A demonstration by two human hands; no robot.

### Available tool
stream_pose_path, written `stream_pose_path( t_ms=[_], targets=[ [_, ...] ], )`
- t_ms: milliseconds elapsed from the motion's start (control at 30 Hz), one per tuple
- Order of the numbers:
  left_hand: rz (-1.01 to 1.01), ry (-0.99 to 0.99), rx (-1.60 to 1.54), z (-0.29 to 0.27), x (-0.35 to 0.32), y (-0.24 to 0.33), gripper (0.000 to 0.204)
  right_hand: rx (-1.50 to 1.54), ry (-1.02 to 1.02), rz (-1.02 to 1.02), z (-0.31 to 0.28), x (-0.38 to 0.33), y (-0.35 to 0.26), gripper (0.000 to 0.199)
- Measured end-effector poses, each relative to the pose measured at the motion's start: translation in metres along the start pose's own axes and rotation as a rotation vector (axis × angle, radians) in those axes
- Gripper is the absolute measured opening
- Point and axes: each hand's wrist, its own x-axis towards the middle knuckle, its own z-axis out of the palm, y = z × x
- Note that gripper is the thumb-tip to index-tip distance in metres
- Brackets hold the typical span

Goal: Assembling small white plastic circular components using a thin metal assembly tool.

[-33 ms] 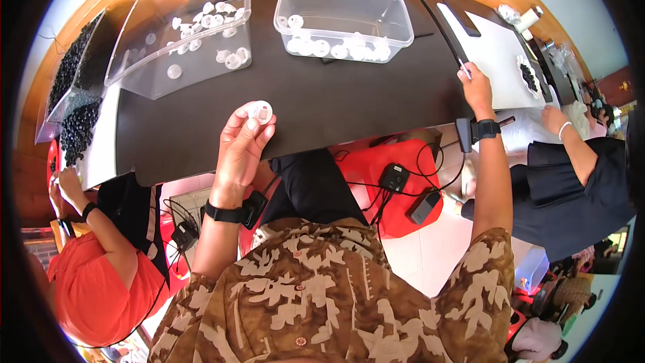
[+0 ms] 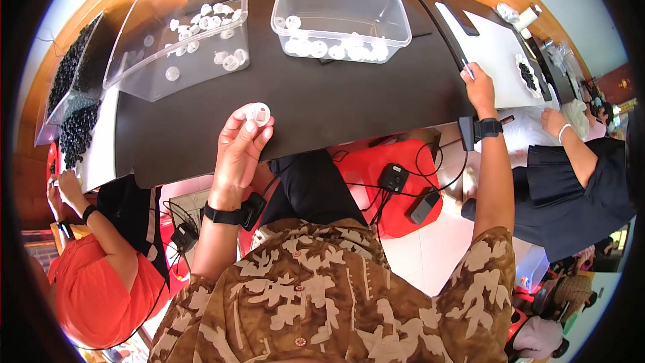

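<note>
My left hand (image 2: 240, 144) pinches a small round white plastic piece (image 2: 259, 113) between thumb and fingers, held up over the near edge of the dark table (image 2: 302, 104). On the disc's face is a squarish mark, too small to make out. At the right, my right hand (image 2: 480, 89) is closed around a thin, pale pen-like tool (image 2: 467, 69), its tip pointing up and away over the table. Beyond my hands stand two clear plastic boxes: a large one (image 2: 151, 79) at left and a smaller tub (image 2: 402, 21) in the middle. Several similar white pieces lie in each.
Black beads or small parts (image 2: 78, 131) are heaped at the far left beside a person in red (image 2: 107, 282). To the right, a white sheet (image 2: 494, 60) carries a phone (image 2: 463, 19) and a dish of black pieces (image 2: 527, 76). Cables and a red stool (image 2: 396, 208) are below the table.
</note>
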Motion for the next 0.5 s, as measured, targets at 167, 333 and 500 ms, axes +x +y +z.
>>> stream_pose_path(
  t_ms=[167,333,500],
  targets=[
    [0.002,-0.025,0.034,-0.001,-0.006,0.007,0.032,-0.103,0.005,0.084,-0.034,0.011,0.044,0.023],
    [0.006,-0.001,0.05,-0.002,-0.011,0.015,0.033,-0.15,-0.008,0.178,-0.045,0.02,0.074,0.024],
    [0.002,-0.007,0.069,0.004,-0.015,0.022,0.032,-0.205,0.017,0.261,-0.05,0.02,0.104,0.027]
  ],
)
